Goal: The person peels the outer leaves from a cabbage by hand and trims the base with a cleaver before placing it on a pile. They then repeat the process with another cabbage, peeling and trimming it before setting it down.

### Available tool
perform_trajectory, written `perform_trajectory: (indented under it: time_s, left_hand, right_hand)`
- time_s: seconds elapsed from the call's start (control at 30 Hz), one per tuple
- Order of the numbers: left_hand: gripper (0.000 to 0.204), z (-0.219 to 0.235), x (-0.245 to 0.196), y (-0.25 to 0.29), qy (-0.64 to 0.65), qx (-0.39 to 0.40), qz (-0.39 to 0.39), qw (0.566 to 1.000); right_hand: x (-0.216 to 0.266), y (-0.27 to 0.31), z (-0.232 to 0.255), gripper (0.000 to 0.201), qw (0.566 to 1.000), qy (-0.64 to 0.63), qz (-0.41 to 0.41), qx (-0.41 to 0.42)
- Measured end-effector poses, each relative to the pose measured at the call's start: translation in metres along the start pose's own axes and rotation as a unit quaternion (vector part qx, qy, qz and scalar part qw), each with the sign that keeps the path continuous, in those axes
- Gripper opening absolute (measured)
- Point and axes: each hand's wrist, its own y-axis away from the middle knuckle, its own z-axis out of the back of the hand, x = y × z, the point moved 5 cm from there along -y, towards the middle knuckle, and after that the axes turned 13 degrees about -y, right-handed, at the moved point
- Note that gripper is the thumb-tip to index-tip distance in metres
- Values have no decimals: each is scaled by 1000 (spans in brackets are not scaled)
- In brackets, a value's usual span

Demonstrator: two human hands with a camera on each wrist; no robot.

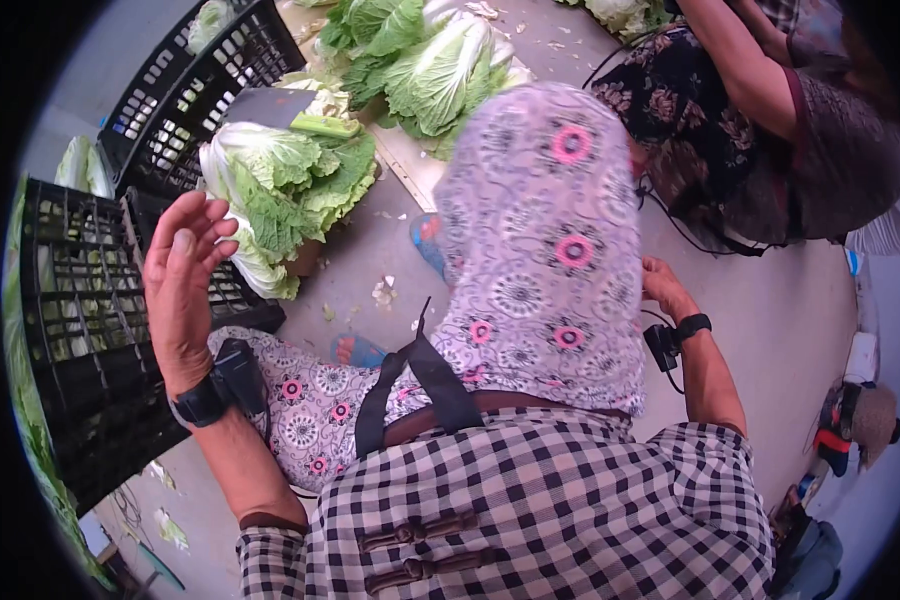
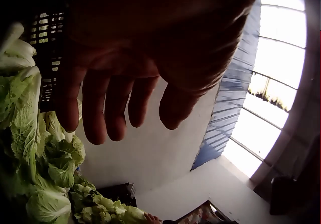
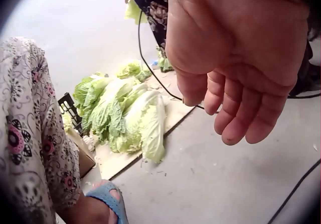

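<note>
My left hand (image 1: pixel 185 270) is raised at the left with its fingers loosely bent and nothing in them. In the left wrist view those fingers (image 2: pixel 95 111) hang apart, dark against the light. Nearest to it is a cut head of napa cabbage (image 1: pixel 270 185) with loose green leaves. A flat grey blade-like piece (image 1: pixel 255 106) lies just behind that cabbage. My right hand (image 1: pixel 668 290) hangs beside my right knee, also holding nothing; its relaxed fingers (image 3: pixel 243 118) show in the right wrist view. More napa cabbages (image 3: pixel 125 113) lie on a pale board (image 3: pixel 108 163).
Black plastic crates (image 1: pixel 85 270) with cabbages stand along the left, another crate (image 1: pixel 220 80) behind. Another person (image 1: pixel 740 130) sits at the upper right. A black cable (image 3: pixel 145 58) runs over the floor. Leaf scraps (image 1: pixel 384 292) lie near my sandals (image 1: pixel 365 352).
</note>
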Motion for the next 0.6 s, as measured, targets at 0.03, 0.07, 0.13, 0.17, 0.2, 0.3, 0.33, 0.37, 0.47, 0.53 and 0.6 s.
perform_trajectory:
  time_s: [0.03, 0.07, 0.13, 0.17, 0.2, 0.3, 0.33, 0.37, 0.47, 0.53, 0.6]
  left_hand:
    - [44, -1, -1, 1, -4, -2, 3, 1000]
    - [43, -3, -4, 1, -8, -9, 7, 1000]
    - [43, -5, -13, 1, 2, -3, -6, 1000]
    - [43, -5, -16, 0, 7, -12, -15, 1000]
    - [43, -6, -20, 1, 13, -17, -26, 999]
    - [42, -9, -32, 5, 17, -10, -61, 998]
    - [41, -8, -33, 7, 18, -7, -71, 997]
    - [39, -7, -33, 8, 24, -1, -79, 997]
    - [36, 1, -24, 9, 42, -12, -56, 997]
    - [35, 7, -16, 8, 54, -26, -42, 997]
    - [34, 11, -5, 9, 57, -49, -8, 997]
  right_hand:
    - [11, 10, -2, 30, 999, 40, 32, -8]
    - [27, 20, -3, 31, 995, 79, 59, -11]
    - [52, 33, 4, 31, 987, 126, 103, -7]
    - [68, 37, 10, 32, 982, 145, 123, -3]
    - [82, 42, 15, 32, 977, 162, 142, -1]
    - [138, 51, 20, 34, 958, 205, 199, 16]
    - [159, 53, 17, 34, 952, 216, 218, 23]
    - [180, 55, 14, 35, 945, 226, 236, 30]
    - [237, 57, 1, 37, 927, 237, 286, 51]
    - [267, 47, -15, 38, 921, 228, 311, 62]
    - [288, 29, -35, 38, 917, 203, 335, 73]
